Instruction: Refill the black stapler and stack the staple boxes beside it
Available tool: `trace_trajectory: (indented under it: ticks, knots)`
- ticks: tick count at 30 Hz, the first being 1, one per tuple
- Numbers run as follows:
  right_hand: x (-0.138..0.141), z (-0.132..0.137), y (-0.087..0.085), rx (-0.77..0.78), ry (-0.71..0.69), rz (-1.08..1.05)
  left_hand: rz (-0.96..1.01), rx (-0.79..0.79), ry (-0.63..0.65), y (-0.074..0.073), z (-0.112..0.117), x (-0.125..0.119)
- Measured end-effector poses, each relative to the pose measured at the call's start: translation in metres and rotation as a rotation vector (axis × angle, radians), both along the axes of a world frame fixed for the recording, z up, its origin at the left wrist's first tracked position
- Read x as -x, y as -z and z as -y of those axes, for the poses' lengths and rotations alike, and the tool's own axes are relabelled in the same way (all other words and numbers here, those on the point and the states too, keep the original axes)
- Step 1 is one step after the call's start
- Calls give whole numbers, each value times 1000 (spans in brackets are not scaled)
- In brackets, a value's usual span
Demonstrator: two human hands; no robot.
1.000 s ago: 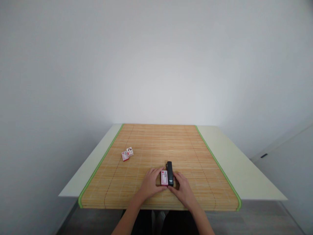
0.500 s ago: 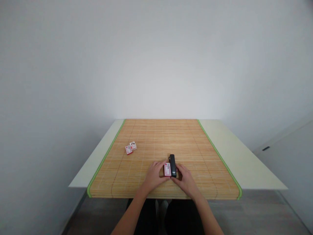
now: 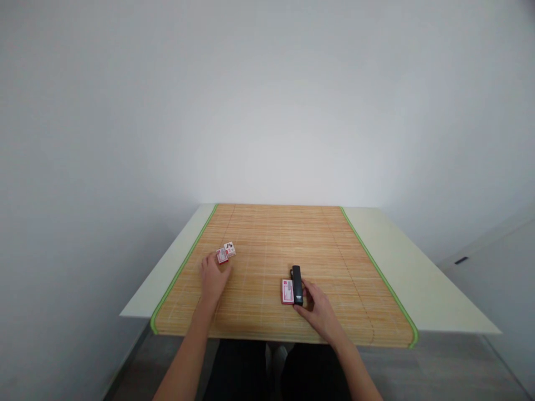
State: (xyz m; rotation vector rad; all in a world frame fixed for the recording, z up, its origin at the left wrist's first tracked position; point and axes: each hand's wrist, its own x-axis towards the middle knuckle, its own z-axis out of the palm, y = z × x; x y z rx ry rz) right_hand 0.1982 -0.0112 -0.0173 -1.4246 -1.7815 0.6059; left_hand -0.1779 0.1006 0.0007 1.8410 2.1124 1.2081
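A black stapler (image 3: 296, 283) lies on the bamboo mat (image 3: 267, 245) with a red and white box (image 3: 287, 291) flat against its left side. My right hand (image 3: 316, 308) rests just right of the stapler, fingers curled and touching its near end. My left hand (image 3: 213, 277) has reached to the left, fingers stretched out, its tips close to two small red and white boxes (image 3: 225, 253) lying side by side on the mat. It holds nothing.
The mat has green edging and covers the middle of a pale table (image 3: 388, 250) set against a white wall. Grey floor shows below the table's near edge, and a white cabinet (image 3: 501, 262) stands at the right.
My left hand left the box beside the stapler and moved left to the two small boxes. My right hand stayed by the stapler.
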Motion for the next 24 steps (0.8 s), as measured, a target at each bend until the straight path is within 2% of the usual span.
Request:
trace_trajectory:
  ticks: [2, 4, 7, 9, 12, 13, 14, 16, 19, 21, 24]
  knots:
    - [0, 0, -1, 6, -5, -6, -58, 37, 30, -1, -18, 30]
    - [-1, 0, 0, 16, -18, -14, -88, 91, 135, -2, -29, 48]
    - [-1, 0, 3, 29, -20, -10, -97, 107, 238, -4, -31, 54]
    - [-2, -1, 5, 28, -13, -4, -68, 74, 212, -7, -22, 45]
    - [-1, -1, 5, 27, -18, -8, 53, 12, 135, -13, 5, 13]
    - [-1, 0, 5, 27, -20, -8, 103, 1, 153, -16, 16, -3]
    - [-1, 0, 5, 26, -21, -7, 146, 12, 222, -19, 28, -22]
    - [0, 0, 4, 15, -17, -7, 202, 66, 455, -28, 50, -62]
    - [0, 0, 4, -5, -15, -15, 225, 132, 753, -45, 72, -113]
    - [0, 0, 4, -7, -21, -21, 234, 163, 856, -54, 77, -133]
    - [0, 0, 3, -6, -24, -24, 248, 202, 906, -58, 76, -142]
